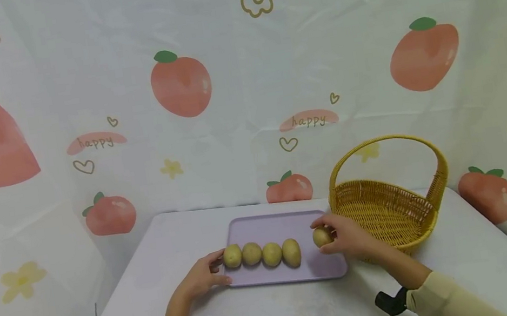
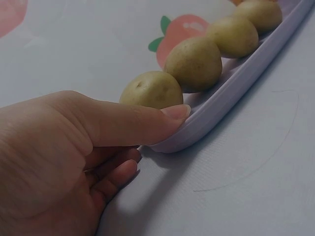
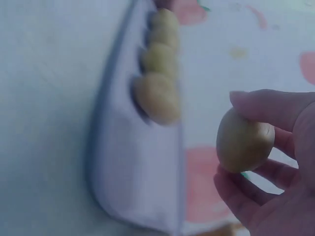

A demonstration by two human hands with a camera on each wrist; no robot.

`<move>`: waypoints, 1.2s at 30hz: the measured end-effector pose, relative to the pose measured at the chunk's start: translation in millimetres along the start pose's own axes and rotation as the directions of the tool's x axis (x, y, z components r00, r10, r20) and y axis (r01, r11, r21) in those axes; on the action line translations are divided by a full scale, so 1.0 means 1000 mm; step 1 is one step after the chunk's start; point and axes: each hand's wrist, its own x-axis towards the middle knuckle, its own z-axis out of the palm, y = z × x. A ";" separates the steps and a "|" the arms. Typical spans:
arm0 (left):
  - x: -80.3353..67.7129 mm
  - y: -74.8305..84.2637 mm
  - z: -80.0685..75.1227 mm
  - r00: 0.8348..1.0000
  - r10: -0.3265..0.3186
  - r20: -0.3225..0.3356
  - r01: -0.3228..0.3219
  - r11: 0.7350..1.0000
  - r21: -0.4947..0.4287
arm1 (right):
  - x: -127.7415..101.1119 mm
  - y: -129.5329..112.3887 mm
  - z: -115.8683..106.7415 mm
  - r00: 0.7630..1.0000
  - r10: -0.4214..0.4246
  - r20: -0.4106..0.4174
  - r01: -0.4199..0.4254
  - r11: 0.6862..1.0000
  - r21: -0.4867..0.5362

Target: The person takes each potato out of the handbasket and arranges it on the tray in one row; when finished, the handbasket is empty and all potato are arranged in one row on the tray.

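The right hand (image 1: 351,239) pinches a small yellowish round potato (image 1: 321,237) in its grip above the flat lilac plastic tray's (image 1: 269,226) right end; the left hand (image 1: 203,279) grips its left rim.

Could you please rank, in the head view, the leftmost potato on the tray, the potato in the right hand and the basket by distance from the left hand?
1. Leftmost potato, beside the left hand.
2. Held potato, over the tray's right end.
3. Basket, far right.
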 end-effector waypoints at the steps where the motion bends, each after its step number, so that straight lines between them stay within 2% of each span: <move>1: 0.000 0.000 0.000 1.000 -0.001 0.000 0.001 1.000 0.002 | 0.001 0.000 0.007 1.000 -0.012 0.010 0.012 1.000 -0.007; 4: 0.001 0.000 -0.001 1.000 0.001 0.002 -0.001 1.000 0.003 | 0.005 0.003 0.026 1.000 -0.013 0.027 0.015 0.999 -0.044; 8: 0.002 0.002 0.000 1.000 0.009 0.004 -0.009 1.000 -0.001 | 0.011 0.011 0.043 0.999 0.039 0.013 -0.038 0.995 -0.094; 17: 0.002 0.004 0.003 1.000 0.026 0.009 -0.026 1.000 0.002 | 0.014 0.021 0.058 0.995 0.098 -0.003 -0.098 0.991 -0.087; 22: 0.003 0.005 0.002 1.000 0.014 -0.004 -0.014 1.000 0.013 | 0.012 0.019 0.057 0.995 0.102 -0.002 -0.102 0.993 -0.052; 26: 0.004 0.005 0.002 1.000 0.018 0.004 -0.018 1.000 0.005 | 0.005 0.020 0.055 0.999 0.050 -0.009 -0.051 0.998 -0.044; 28: 0.005 0.004 0.002 1.000 0.023 0.005 -0.023 1.000 0.003 | 0.000 0.018 0.052 0.998 0.053 -0.025 -0.054 0.997 -0.049; 33: 0.006 0.005 0.000 0.999 0.034 0.011 -0.034 0.999 0.007 | -0.022 0.004 0.035 0.995 0.062 -0.081 -0.070 0.993 -0.093; 36: 0.004 0.003 -0.004 0.999 0.033 0.015 -0.033 0.999 -0.006 | -0.039 0.000 0.020 0.995 0.019 -0.096 -0.027 0.996 -0.085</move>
